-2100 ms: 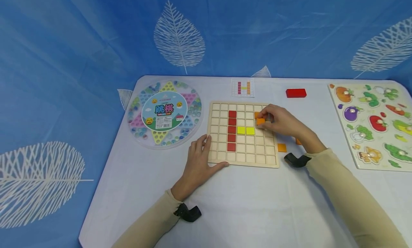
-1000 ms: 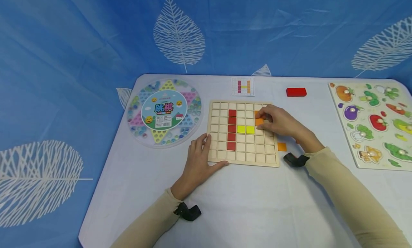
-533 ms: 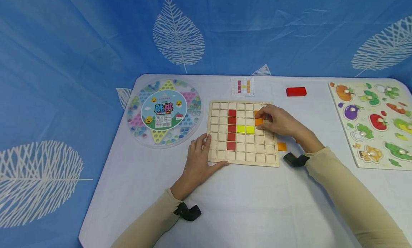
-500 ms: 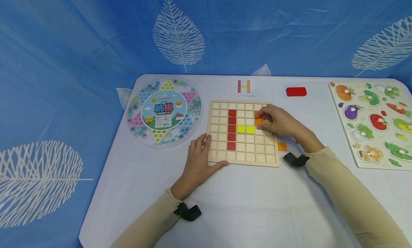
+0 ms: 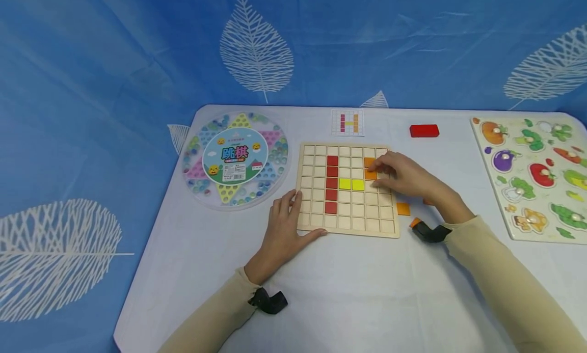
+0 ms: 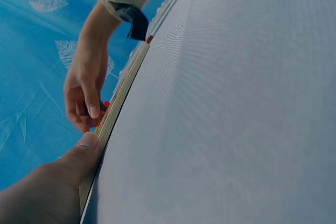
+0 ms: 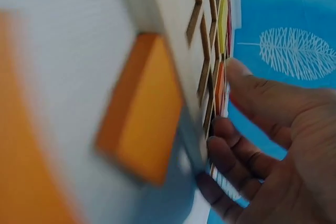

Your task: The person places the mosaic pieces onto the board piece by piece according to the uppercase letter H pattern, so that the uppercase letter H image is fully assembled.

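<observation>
A wooden grid board lies on the table, bearing a column of red tiles and two yellow tiles. Two orange tiles sit one below the other at its right side. My right hand hovers over them, thumb and fingers apart, holding nothing; in the right wrist view its thumb is close to a tile in the grid. My left hand rests at the board's near left corner, fingers on the left edge and thumb on the near edge.
Loose orange tiles lie right of the board, some partly hidden by my right wrist. Behind it are a pattern card and a red block. A round Chinese checkers set lies left, a vegetable puzzle board right.
My right hand lowered an orange tile into the cell below the first one, then let go and drew back slightly to the right. My left hand stayed put.
</observation>
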